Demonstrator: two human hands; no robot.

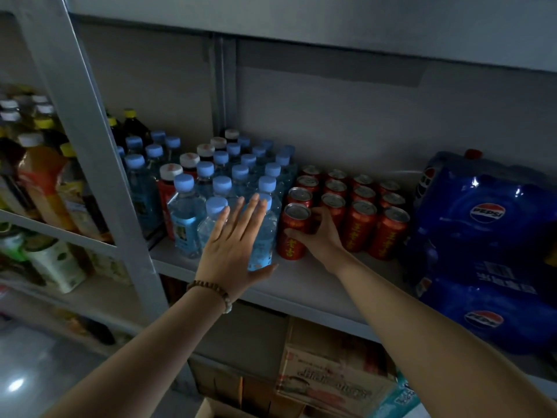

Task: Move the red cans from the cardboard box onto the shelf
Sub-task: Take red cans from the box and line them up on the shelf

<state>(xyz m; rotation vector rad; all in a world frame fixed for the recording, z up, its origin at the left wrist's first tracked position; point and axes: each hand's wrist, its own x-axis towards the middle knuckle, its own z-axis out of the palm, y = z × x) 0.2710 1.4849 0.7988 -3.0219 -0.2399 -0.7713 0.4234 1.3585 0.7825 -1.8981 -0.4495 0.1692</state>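
Observation:
Several red cans (358, 206) stand in rows on the grey shelf (301, 285), right of the water bottles. My right hand (321, 235) is wrapped around the front-left red can (294, 233), which stands upright on the shelf. My left hand (233, 245) is flat with fingers spread, pressed against the front water bottles (187, 218). Only a corner of the cardboard box (211, 410) shows at the bottom edge.
Blue Pepsi multipacks (485, 236) fill the shelf's right end. A grey upright post (90, 140) separates a left bay holding juice and tea bottles (42, 179). Printed cartons (331, 378) sit on the level below. The shelf above hangs low.

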